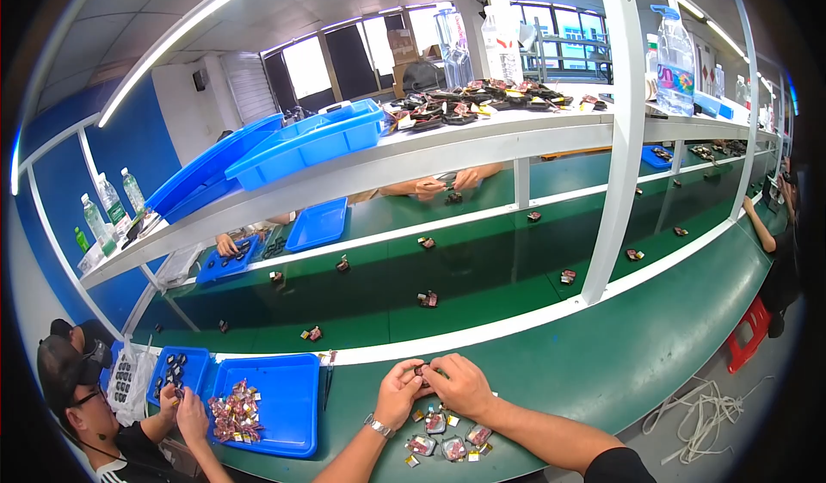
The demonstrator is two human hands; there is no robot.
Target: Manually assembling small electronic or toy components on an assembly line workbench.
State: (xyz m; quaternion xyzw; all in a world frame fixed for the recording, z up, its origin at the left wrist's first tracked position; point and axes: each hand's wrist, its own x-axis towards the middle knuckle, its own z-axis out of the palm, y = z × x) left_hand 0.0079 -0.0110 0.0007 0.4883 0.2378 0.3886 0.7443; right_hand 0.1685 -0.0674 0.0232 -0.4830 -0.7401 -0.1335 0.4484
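My left hand (397,394) and my right hand (463,385) meet at the near edge of the green workbench (602,354). Together they pinch a small dark part with red on it (422,369) between the fingertips. A metal watch sits on my left wrist. Just below my hands lies a cluster of several small parts (443,436), dark and reddish, with little yellow-white tabs. My right forearm comes in from the lower right.
A blue tray (288,406) with a heap of reddish parts lies left of my hands; tweezers (328,378) rest beside it. A person at lower left handles parts over another blue tray (194,369). More parts ride the green conveyor (430,298). Blue bins and bottles sit on the shelf above.
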